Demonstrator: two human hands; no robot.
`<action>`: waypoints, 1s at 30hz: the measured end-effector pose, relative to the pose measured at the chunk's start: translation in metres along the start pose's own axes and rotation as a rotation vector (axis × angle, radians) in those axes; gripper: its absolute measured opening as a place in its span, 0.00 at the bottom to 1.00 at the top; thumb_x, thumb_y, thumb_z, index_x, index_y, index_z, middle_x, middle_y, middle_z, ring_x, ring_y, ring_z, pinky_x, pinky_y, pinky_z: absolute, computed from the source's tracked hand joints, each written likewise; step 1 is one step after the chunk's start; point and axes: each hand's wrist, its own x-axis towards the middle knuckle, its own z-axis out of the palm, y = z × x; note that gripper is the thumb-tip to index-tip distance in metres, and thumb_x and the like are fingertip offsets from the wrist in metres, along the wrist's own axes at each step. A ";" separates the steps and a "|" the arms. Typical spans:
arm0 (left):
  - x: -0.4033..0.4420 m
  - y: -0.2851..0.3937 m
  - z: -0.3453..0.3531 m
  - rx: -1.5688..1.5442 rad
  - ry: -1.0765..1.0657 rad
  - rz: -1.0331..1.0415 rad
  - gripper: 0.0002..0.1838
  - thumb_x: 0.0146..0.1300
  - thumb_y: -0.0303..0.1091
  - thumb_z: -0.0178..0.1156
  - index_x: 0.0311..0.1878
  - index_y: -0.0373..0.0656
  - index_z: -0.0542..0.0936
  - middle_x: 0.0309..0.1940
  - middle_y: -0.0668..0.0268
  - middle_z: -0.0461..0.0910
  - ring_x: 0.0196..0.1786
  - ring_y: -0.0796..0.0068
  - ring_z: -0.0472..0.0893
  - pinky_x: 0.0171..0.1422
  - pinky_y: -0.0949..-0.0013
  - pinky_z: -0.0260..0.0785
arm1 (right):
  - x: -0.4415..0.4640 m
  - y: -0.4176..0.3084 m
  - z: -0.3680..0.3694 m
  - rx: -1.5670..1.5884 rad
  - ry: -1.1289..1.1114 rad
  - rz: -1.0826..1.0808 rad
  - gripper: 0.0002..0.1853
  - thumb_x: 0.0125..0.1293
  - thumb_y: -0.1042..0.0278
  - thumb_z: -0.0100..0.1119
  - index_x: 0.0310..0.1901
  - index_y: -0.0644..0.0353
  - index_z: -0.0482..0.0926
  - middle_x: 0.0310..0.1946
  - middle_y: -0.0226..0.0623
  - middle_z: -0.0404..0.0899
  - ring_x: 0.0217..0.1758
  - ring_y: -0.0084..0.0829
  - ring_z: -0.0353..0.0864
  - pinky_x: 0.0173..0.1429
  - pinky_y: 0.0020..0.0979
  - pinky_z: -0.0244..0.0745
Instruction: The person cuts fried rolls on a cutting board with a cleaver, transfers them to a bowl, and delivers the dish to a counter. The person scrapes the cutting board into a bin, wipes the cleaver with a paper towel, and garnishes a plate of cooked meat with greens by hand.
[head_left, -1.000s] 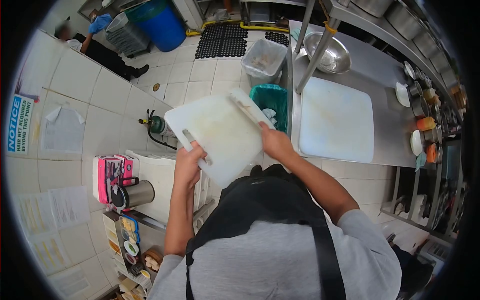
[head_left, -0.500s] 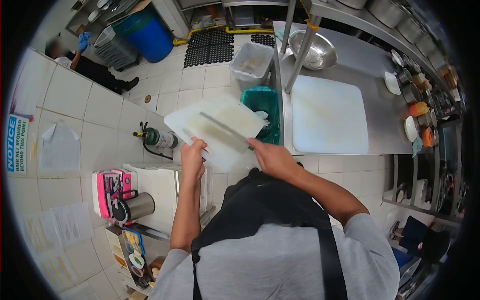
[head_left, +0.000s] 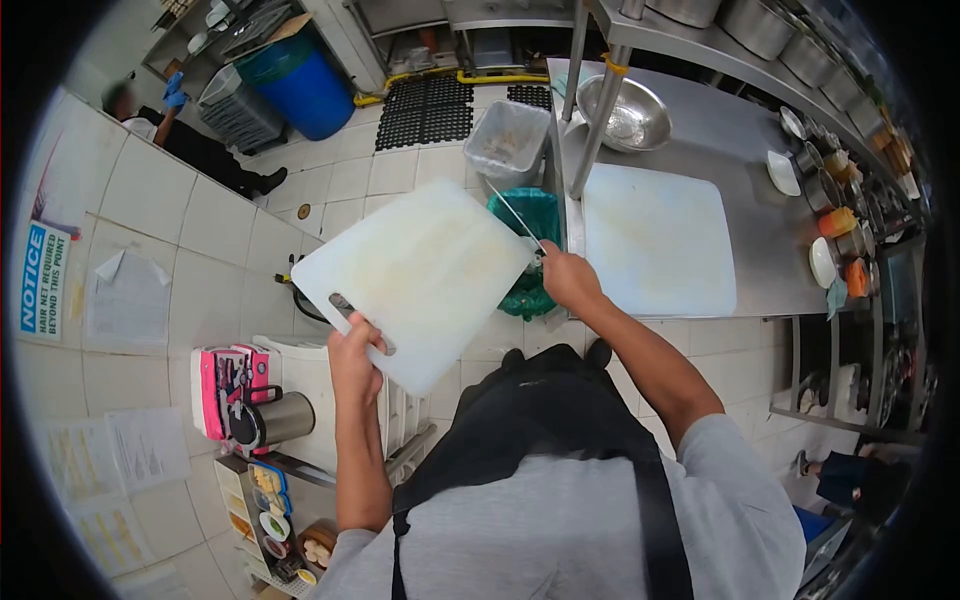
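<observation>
My left hand [head_left: 355,357] grips a white cutting board [head_left: 420,270] through its handle slot, the board held tilted in the air. In my right hand [head_left: 569,279] is a knife [head_left: 514,211], its thin blade pointing up and left beside the board's right edge. Below the blade stands a bin lined with a green bag [head_left: 527,295], partly hidden by the board and my hand. A second white cutting board [head_left: 660,240] lies on the steel counter [head_left: 755,210] to the right.
A metal bowl [head_left: 628,115] sits at the counter's far end, under a steel shelf. Beyond the green-lined bin is a clear-lined bin [head_left: 508,138]. A blue barrel [head_left: 305,85] stands farther back, near another person [head_left: 205,155]. Containers line the counter's right side.
The knife has moved off the board's face to its right side, and its blade now shows edge-on. The held board has shifted and tilted to face me more.
</observation>
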 end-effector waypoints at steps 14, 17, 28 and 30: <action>-0.022 0.003 0.007 -0.030 -0.020 0.010 0.09 0.57 0.20 0.53 0.39 0.34 0.81 0.31 0.68 0.77 0.29 0.81 0.70 0.33 0.74 0.61 | -0.019 -0.031 -0.010 -0.022 -0.047 -0.140 0.22 0.75 0.68 0.51 0.68 0.57 0.77 0.33 0.53 0.88 0.35 0.57 0.89 0.40 0.57 0.83; -0.023 0.001 -0.002 -0.030 -0.033 0.050 0.07 0.59 0.21 0.53 0.38 0.35 0.80 0.31 0.68 0.77 0.28 0.81 0.70 0.33 0.74 0.61 | 0.007 0.000 -0.011 -0.058 -0.007 -0.012 0.23 0.72 0.72 0.53 0.67 0.60 0.78 0.30 0.55 0.88 0.33 0.56 0.90 0.39 0.53 0.85; 0.036 -0.015 0.022 -0.038 0.059 0.137 0.04 0.61 0.24 0.58 0.30 0.40 0.78 0.27 0.70 0.75 0.27 0.78 0.72 0.34 0.71 0.63 | -0.080 -0.090 -0.079 0.169 -0.044 -0.415 0.24 0.76 0.70 0.58 0.72 0.52 0.74 0.38 0.47 0.87 0.38 0.53 0.87 0.39 0.52 0.81; 0.040 -0.011 0.027 -0.012 0.098 0.126 0.03 0.60 0.24 0.58 0.30 0.40 0.79 0.27 0.70 0.75 0.27 0.78 0.72 0.34 0.71 0.63 | -0.086 -0.093 -0.084 0.125 -0.049 -0.490 0.24 0.75 0.71 0.57 0.71 0.51 0.75 0.33 0.44 0.84 0.34 0.51 0.86 0.36 0.50 0.81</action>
